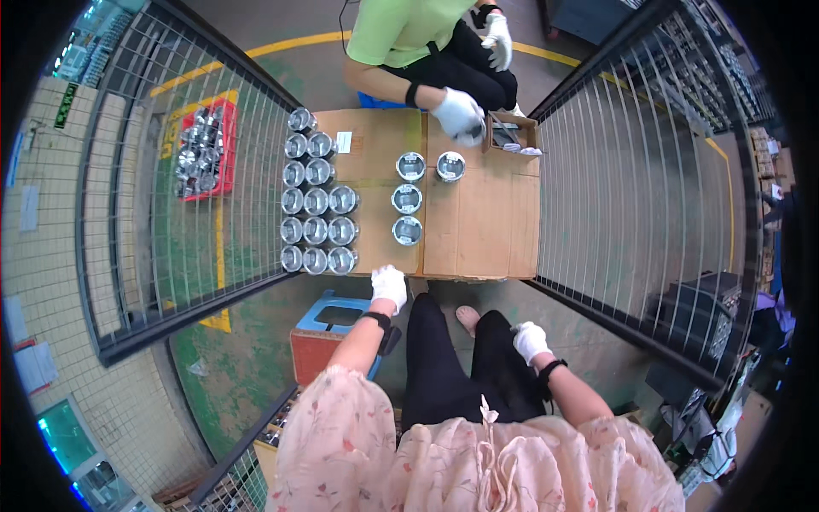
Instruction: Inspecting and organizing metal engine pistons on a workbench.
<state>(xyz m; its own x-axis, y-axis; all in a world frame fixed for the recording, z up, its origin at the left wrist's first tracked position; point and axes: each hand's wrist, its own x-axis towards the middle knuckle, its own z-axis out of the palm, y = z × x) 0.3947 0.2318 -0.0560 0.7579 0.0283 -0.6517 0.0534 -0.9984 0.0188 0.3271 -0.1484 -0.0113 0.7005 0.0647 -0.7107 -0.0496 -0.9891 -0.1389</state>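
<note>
My left hand [389, 288], in a white glove, is at the near edge of the cardboard-covered table [478, 230], its fingers curled in and nothing showing in them. Over my right thigh is my right hand [531, 341], also gloved and closed; a small dark spot shows by its fingers, too small to name. Metal pistons [342, 259] stand in rows along the table's left side, just beyond my left hand. Nearer the middle, several more pistons [407, 229] stand apart from those rows. Across the table, a co-worker's gloved hand [458, 113] holds a piston [471, 134].
An open cardboard box [512, 135] stands at the far right corner. Wire mesh panels [631, 171] flank the table. On the floor at left is a red crate [229, 145] of metal parts. A blue stool [328, 312] is by my left arm.
</note>
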